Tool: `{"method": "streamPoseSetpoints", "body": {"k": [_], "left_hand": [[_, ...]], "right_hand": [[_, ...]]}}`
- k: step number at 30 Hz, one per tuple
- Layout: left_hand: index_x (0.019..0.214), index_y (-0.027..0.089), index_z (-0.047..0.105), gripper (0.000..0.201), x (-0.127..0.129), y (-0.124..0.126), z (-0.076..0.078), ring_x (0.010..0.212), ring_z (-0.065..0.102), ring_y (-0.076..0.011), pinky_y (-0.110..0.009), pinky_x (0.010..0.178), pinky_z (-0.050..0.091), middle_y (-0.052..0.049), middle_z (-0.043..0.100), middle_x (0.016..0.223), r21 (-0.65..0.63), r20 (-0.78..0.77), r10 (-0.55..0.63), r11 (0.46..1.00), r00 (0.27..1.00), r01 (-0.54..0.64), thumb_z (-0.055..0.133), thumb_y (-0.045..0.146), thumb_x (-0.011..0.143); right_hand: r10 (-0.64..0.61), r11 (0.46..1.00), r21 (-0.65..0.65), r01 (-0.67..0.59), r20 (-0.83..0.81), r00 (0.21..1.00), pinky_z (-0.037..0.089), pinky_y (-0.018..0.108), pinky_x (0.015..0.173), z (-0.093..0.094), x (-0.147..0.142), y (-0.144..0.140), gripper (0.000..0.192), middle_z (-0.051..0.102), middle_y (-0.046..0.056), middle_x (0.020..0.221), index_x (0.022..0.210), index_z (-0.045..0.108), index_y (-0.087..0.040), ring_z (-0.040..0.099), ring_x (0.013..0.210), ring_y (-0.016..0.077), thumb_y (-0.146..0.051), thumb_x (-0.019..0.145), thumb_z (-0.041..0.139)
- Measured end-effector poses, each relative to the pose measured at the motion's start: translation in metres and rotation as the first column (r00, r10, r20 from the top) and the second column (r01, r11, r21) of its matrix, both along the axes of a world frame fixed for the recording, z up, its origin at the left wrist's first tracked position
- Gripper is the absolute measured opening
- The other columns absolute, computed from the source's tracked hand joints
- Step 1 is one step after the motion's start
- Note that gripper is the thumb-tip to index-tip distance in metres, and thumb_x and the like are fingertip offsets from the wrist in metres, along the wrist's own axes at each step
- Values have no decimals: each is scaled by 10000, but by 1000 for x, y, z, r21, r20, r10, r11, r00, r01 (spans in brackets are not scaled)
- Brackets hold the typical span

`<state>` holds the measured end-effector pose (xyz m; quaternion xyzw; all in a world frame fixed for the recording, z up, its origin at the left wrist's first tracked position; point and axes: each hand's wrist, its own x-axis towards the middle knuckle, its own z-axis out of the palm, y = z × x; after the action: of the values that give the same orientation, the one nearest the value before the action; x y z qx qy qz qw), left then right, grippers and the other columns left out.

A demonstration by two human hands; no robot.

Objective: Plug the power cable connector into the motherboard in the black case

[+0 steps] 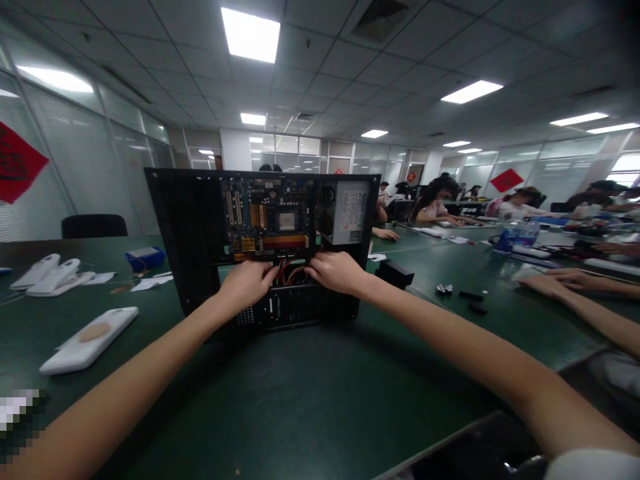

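On the dark green surface (300, 400) stands an open black computer case (263, 247), upright, its open side facing the camera, with the motherboard (267, 223) in the upper middle and a grey power supply (349, 213) at the upper right. Both bare forearms stretch forward from the lower corners and meet at the middle of the case. The left hand (245, 283) is turned palm down, knuckles up, its fingers (265, 272) curled in toward a bundle of red and black cables (289, 272) just below the motherboard. The right hand (334, 272) comes in from the other side, wrist slightly raised, its fingers (314, 270) bent and pinched at the same bundle. Both hands seem to grip the cables, though the blur hides how tightly they close.

Left of the case lie a white phone-shaped case (90, 339) near the left forearm, more white pieces (50, 275) farther back and a small blue box (144, 257). Right of the computer sits a small black block (395, 273), with small black parts (465, 297) beyond it. Another person's hand (547, 283) rests flat on the surface at the right, and more people sit at the far tables.
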<state>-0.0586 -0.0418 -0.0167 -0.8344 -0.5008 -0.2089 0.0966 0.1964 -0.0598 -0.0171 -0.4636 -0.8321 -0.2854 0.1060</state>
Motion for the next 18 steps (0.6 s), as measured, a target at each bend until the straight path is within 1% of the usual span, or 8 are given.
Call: {"method": "streamPoseSetpoints", "body": {"k": [1, 3, 5, 7, 10, 13, 15, 18], "left_hand": [[994, 232, 802, 490, -4, -9, -4, 845, 718, -271, -310, 674, 479, -107, 787, 970, -28, -40, 24, 999, 999, -25, 392, 497, 1029], [892, 231, 798, 574, -7, -19, -9, 782, 712, -262, -311, 651, 462, -105, 778, 896, -9, -84, 67, 998, 994, -68, 318, 509, 1041], [899, 238, 801, 602, -6, -18, -11, 795, 713, -271, -317, 648, 458, -109, 777, 904, 26, -70, 76, 997, 995, -74, 290, 521, 1041], [923, 251, 811, 629, -3, -9, -9, 813, 717, -292, -325, 636, 451, -114, 779, 908, 3, -43, 86, 996, 995, -86, 270, 552, 1036], [892, 236, 819, 638, -9, 12, -7, 823, 720, -307, -330, 643, 452, -128, 779, 906, -12, -28, 121, 993, 992, -121, 289, 567, 1021], [913, 237, 827, 602, -24, 39, -6, 871, 719, -320, -327, 669, 453, -132, 781, 932, -1, 66, 174, 985, 983, -174, 348, 593, 993], [896, 239, 821, 622, -35, 59, -7, 859, 713, -313, -319, 651, 434, -115, 781, 919, -48, 223, 213, 977, 951, -208, 356, 643, 976], [735, 195, 757, 661, -50, 92, -9, 724, 682, -259, -294, 585, 380, -85, 739, 733, -114, 507, 226, 974, 832, -195, 360, 673, 961]], "right_hand": [[-3, 1000, 7, 2, 62, 998, 405, 305, 693, -5, 11, -11, 465, 747, 145, 987, 1013, 724, -131, 696, 879, 232, -427, 1087, 374], [-28, 1000, 19, 25, 153, 988, 380, 326, 687, -14, 32, -27, 454, 735, 134, 848, 886, 728, -132, 683, 798, 232, -403, 1078, 419], [-3, 999, 51, -8, 215, 977, 375, 342, 714, -22, 44, -34, 354, 732, 127, 857, 907, 727, -132, 680, 819, 241, -324, 1061, 471], [2, 997, 78, -20, 224, 975, 375, 357, 735, -25, 44, -33, 284, 736, 130, 886, 931, 721, -133, 679, 841, 250, -269, 1043, 498], [-18, 996, 88, 1, 185, 983, 381, 373, 754, -27, 28, -29, 263, 745, 136, 889, 921, 717, -135, 681, 842, 255, -251, 1031, 508], [-15, 996, 86, 1, 161, 987, 392, 384, 766, -28, 0, -31, 301, 755, 142, 865, 911, 731, -130, 690, 828, 260, -255, 1037, 488], [-8, 996, 86, -6, 152, 988, 402, 388, 757, -28, -21, -37, 375, 753, 150, 828, 900, 742, -118, 694, 788, 263, -303, 1056, 456], [9, 994, 103, -23, 136, 991, 413, 379, 700, -29, -58, -54, 483, 727, 161, 766, 874, 749, -92, 680, 711, 260, -425, 1057, 450]]}}
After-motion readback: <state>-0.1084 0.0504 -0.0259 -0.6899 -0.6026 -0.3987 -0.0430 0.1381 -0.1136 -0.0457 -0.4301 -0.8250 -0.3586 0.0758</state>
